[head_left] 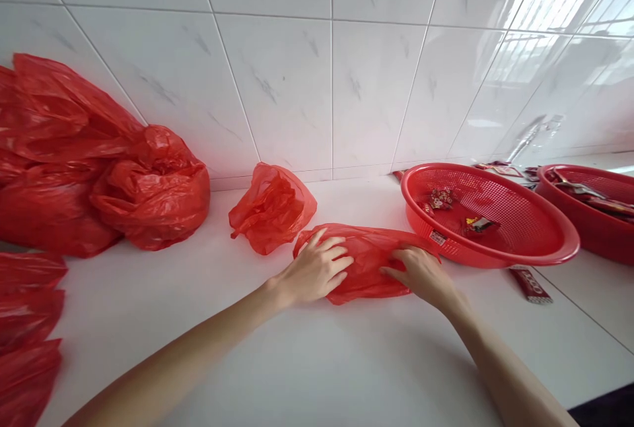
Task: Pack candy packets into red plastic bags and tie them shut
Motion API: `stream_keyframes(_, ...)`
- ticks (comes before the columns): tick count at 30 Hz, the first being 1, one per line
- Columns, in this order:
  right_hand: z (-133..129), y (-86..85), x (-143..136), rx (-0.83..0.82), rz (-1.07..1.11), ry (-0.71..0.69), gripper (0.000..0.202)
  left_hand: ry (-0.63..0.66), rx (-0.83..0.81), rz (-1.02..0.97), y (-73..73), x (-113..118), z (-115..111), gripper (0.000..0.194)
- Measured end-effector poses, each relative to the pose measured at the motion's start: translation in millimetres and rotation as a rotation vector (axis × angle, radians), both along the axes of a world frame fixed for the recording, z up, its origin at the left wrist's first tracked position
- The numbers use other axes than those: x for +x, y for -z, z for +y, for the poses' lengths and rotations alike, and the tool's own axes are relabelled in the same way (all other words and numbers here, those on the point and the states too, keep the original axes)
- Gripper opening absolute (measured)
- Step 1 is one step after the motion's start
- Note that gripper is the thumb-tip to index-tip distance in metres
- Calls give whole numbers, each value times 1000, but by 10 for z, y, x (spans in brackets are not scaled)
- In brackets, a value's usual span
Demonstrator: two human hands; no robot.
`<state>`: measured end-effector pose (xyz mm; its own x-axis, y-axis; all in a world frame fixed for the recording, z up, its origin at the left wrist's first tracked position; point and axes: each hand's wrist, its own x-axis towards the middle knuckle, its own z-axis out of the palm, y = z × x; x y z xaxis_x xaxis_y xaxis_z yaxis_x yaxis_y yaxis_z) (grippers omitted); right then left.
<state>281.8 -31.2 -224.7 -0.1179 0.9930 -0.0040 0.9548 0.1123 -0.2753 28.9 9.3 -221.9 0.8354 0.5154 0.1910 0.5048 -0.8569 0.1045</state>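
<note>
A thin red plastic bag [369, 252] lies spread on the white counter in front of me. My left hand [317, 267] rests on the bag's left part, fingers spread apart. At the bag's right end, my right hand [420, 274] touches the plastic with its fingers bent; whether they pinch it is partly hidden. Just beyond my left hand sits a crumpled red plastic bag [275, 206]. To the right of my right hand stands a red perforated basket [495, 252] with a few small wrapped snacks [480, 224] at the bottom.
Filled red bags [153, 196] are piled at the left against the tiled wall [277, 70]. More red plastic bags [30, 334] lie at the near left. A second red basket [589, 216] holds packets at the far right. One dark red packet [529, 284] lies on the counter [317, 361].
</note>
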Motion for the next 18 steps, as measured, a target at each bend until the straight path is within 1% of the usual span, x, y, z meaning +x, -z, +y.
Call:
stream_keyframes(1,0,9,-3,0,-19,4,24,-44,-19,39,46,-2,18,31)
stream_keyframes(4,-23,40,-42,11,-58,-13,17,-143,-122,83,176,-22,41,45)
stream_keyframes(5,-43,41,-66,34,-38,-55,15,-167,-150,61,216,-33,38,48)
stream_keyframes(7,-100,-6,-116,111,80,-206,13,-199,-192,-2,289,-55,24,49)
stream_keyframes(9,-151,-152,-125,208,274,-378,18,-214,-220,-48,342,-73,12,49)
stream_keyframes(10,-160,-266,-98,235,362,-413,21,-214,-231,-61,358,-79,10,48)
stream_keyframes(11,-148,-402,-42,289,417,-409,22,-210,-240,-71,366,-82,9,48)
stream_keyframes(12,-111,-549,45,348,426,-358,24,-207,-245,-79,368,-83,10,48)
stream_keyframes(13,-50,-694,161,400,404,-269,24,-207,-249,-87,366,-83,11,49)
stream_keyframes(14,33,-822,300,431,384,-163,23,-209,-254,-92,361,-81,13,49)
stream_keyframes(15,131,-921,455,424,355,-39,25,-213,-259,-94,357,-78,14,50)
stream_keyframes(16,231,-982,614,362,299,68,31,-218,-261,-95,354,-75,14,51)
stream_keyframes(17,324,-1003,769,303,225,149,37,-220,-258,-98,355,-73,14,50)
stream_keyframes(18,402,-987,910,273,140,186,44,-220,-249,-106,359,-71,14,49)
